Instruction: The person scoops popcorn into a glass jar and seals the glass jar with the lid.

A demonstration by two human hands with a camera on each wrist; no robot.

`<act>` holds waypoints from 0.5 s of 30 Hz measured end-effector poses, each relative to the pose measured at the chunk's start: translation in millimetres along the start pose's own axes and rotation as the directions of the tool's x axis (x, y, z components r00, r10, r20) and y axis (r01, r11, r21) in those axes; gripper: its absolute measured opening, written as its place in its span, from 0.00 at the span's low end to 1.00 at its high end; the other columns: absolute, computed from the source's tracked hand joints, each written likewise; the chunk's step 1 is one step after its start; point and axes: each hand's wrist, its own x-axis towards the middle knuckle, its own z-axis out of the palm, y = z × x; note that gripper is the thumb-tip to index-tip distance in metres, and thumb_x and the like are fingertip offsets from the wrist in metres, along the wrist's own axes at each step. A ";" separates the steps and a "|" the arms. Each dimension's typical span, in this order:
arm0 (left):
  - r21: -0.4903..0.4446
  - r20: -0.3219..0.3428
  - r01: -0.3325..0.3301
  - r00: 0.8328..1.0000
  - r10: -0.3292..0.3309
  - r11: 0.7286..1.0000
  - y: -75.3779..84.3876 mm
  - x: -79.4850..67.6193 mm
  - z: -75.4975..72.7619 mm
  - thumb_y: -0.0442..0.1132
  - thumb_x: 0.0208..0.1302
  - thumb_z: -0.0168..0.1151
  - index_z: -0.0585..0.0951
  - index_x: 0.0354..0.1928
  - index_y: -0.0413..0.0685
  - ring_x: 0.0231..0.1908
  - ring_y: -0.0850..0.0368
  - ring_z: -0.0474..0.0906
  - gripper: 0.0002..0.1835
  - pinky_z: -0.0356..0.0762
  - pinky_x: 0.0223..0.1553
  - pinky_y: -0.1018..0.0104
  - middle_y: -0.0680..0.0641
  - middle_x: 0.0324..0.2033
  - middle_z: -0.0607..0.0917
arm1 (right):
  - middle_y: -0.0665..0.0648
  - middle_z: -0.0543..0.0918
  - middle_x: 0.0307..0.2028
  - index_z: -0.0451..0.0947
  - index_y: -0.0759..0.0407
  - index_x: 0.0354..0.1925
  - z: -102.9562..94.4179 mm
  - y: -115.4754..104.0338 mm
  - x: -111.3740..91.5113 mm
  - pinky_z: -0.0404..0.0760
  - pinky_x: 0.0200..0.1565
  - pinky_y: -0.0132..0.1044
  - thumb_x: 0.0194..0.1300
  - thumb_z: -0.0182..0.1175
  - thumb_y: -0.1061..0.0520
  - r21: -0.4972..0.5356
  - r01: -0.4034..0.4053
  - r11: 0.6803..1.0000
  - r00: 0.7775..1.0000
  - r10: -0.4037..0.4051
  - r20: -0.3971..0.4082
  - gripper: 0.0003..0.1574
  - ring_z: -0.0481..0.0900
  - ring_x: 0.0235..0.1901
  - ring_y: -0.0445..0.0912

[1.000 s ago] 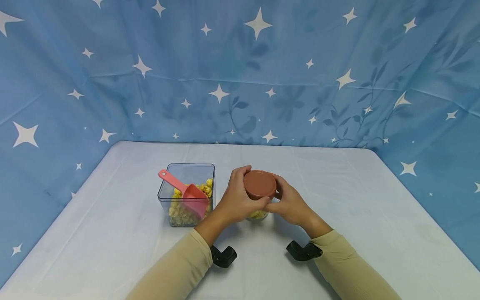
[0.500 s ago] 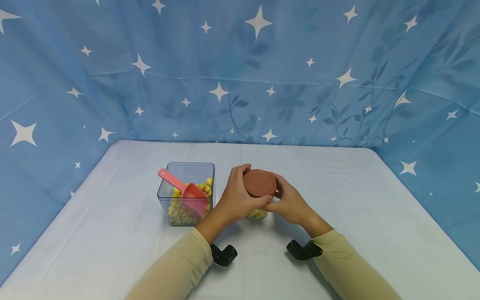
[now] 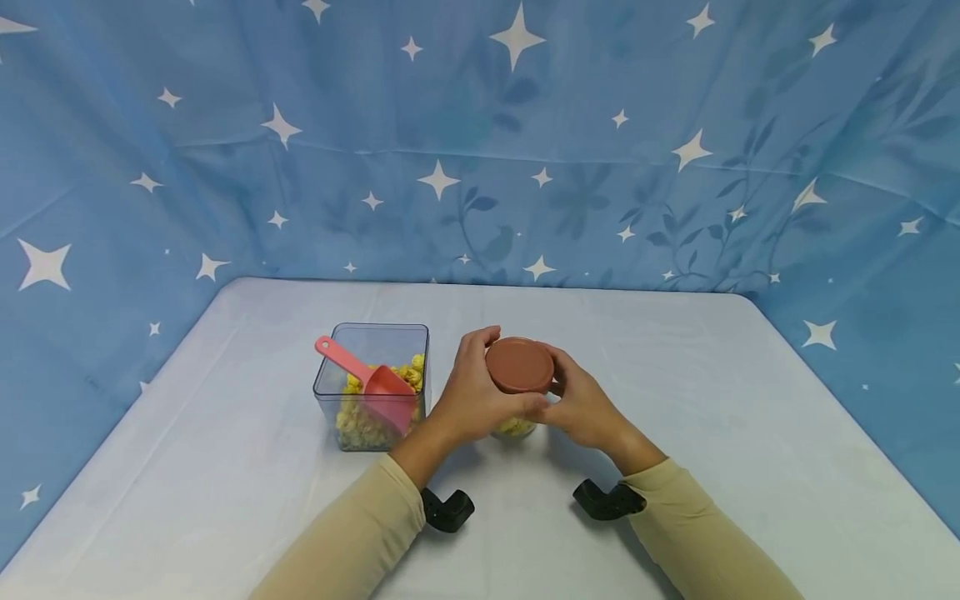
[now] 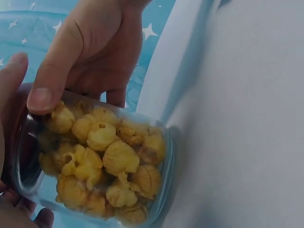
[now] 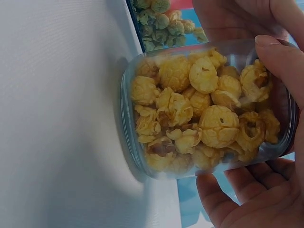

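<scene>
A clear jar (image 5: 204, 118) of yellow popcorn stands on the white table, a round brown lid (image 3: 519, 364) on its top. My left hand (image 3: 474, 400) curls round the jar's upper end from the left, its thumb along the near side. From the right, my right hand (image 3: 588, 412) grips the same end, and the two thumbs meet in front. Popcorn pieces show through the jar's lower part in both wrist views. The hands hide most of the jar in the head view.
Left of the hands, a clear square bin (image 3: 330, 398) holds more popcorn. A pink scoop (image 3: 386, 392) leans in it, handle over the back left rim. A blue star-patterned curtain (image 3: 480, 142) hangs behind the white table (image 3: 712, 433).
Both hands stay on the lidded jar, with only slight shifts of the thumbs. The whole head view drifts a little upward.
</scene>
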 end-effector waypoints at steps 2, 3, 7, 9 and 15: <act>0.008 -0.035 -0.007 0.999 0.007 1.000 0.2 0.4 1.9 0.52 0.48 0.79 0.58 0.74 0.43 0.57 0.52 0.70 0.55 0.76 0.53 0.54 0.45 0.65 0.65 | 0.65 0.70 0.65 0.55 0.68 0.73 0.3 -0.2 -0.1 0.70 0.63 0.55 0.60 0.72 0.61 0.002 -0.008 1.000 1.000 0.008 0.001 0.51 0.70 0.64 0.58; 0.011 -0.047 -0.008 0.999 0.008 1.000 0.3 0.3 2.6 0.52 0.49 0.79 0.59 0.73 0.42 0.57 0.52 0.70 0.54 0.76 0.53 0.54 0.44 0.64 0.65 | 0.65 0.70 0.65 0.56 0.67 0.73 0.7 -0.4 -0.3 0.70 0.63 0.55 0.59 0.72 0.61 0.002 -0.013 1.000 1.000 0.013 0.001 0.52 0.71 0.63 0.58; 0.016 -0.047 -0.010 0.999 0.011 1.000 0.0 -0.7 4.0 0.48 0.53 0.77 0.59 0.73 0.41 0.57 0.50 0.71 0.51 0.77 0.53 0.54 0.43 0.64 0.67 | 0.65 0.70 0.65 0.56 0.68 0.73 2.7 -0.6 -0.9 0.69 0.63 0.55 0.60 0.72 0.61 0.003 -0.026 1.000 1.000 0.026 -0.002 0.51 0.70 0.64 0.58; 0.016 -0.035 -0.005 0.999 0.006 1.000 -0.6 -1.5 3.6 0.47 0.54 0.76 0.58 0.73 0.41 0.57 0.50 0.71 0.50 0.77 0.53 0.54 0.44 0.64 0.67 | 0.65 0.70 0.65 0.56 0.68 0.73 3.6 -1.2 -1.0 0.69 0.63 0.55 0.59 0.72 0.61 0.004 -0.029 1.000 1.000 0.029 -0.004 0.51 0.70 0.64 0.58; 0.007 0.022 0.006 1.000 -0.006 1.000 -1.6 -1.1 -0.6 0.44 0.55 0.73 0.57 0.74 0.42 0.57 0.51 0.72 0.49 0.77 0.53 0.54 0.45 0.64 0.68 | 0.65 0.70 0.65 0.56 0.68 0.73 4.9 -3.1 0.4 0.70 0.63 0.54 0.59 0.72 0.60 -0.017 -0.029 0.999 1.000 0.029 0.001 0.52 0.71 0.64 0.58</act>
